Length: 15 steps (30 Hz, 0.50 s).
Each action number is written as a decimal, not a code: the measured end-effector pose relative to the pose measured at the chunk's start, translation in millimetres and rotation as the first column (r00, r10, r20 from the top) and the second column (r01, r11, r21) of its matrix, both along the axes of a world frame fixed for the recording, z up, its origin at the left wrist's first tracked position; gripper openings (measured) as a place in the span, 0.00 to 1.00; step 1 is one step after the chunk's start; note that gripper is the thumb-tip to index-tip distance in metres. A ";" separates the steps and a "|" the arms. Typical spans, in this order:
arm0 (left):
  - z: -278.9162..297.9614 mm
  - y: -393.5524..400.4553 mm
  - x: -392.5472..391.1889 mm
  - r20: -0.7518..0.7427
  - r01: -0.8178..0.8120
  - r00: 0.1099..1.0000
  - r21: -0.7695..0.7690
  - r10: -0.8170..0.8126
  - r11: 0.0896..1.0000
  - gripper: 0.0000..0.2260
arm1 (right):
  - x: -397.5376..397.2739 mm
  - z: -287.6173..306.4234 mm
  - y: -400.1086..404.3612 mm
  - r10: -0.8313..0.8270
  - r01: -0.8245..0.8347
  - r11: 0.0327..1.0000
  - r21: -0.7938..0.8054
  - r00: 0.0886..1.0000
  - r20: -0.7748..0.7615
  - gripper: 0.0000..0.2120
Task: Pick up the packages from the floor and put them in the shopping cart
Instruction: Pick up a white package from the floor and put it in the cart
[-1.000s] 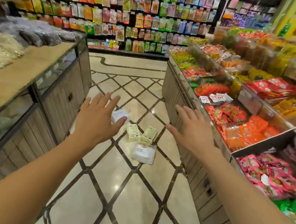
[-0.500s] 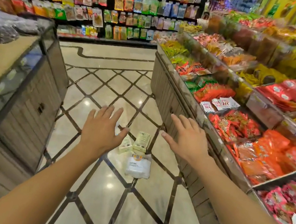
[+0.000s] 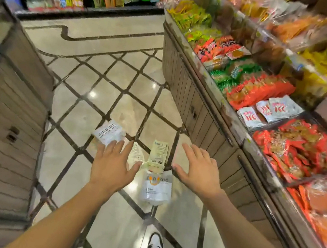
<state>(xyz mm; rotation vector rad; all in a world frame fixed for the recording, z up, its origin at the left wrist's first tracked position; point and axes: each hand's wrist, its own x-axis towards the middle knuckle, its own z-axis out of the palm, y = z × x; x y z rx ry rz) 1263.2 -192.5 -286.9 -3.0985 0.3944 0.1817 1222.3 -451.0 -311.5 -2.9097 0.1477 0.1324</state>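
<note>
You are at the reaching step: your left hand [image 3: 112, 170] and right hand [image 3: 198, 172] hover with fingers spread wide, holding nothing. The packages [image 3: 158, 155] lie on the floor [image 3: 102, 97] beneath, near the display counter's [image 3: 185, 97] base. Next, bend lower and grasp one; no cart is visible.

Packages [image 3: 156, 186] on floor [image 3: 102, 97] (perhaps overlapping) between counters.

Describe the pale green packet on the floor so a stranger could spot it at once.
Start at the diamond-tiled aisle floor beside the long snack counter on the right. A few packages lie there ahead of the outstretched hands. The pale green packet is the narrow upright one between the hands, just beyond the larger white pouch; the white printed packet lies off to its left.
</note>
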 end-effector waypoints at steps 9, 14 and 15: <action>-129.2 -6.7 69.9 -0.212 0.020 0.977 0.019 -0.015 1.000 0.34 | 62.7 -125.4 -0.1 -0.076 0.082 0.996 0.024 0.974 -0.213 0.38; -238.0 -6.3 88.1 -0.325 0.022 0.946 0.013 -0.017 1.000 0.37 | 74.4 -232.1 4.9 -0.137 0.158 0.985 0.067 0.959 -0.247 0.37; -265.3 -7.4 91.1 -0.341 0.009 0.940 0.001 -0.008 1.000 0.38 | 76.1 -259.8 6.4 -0.145 0.168 0.984 0.061 0.950 -0.278 0.38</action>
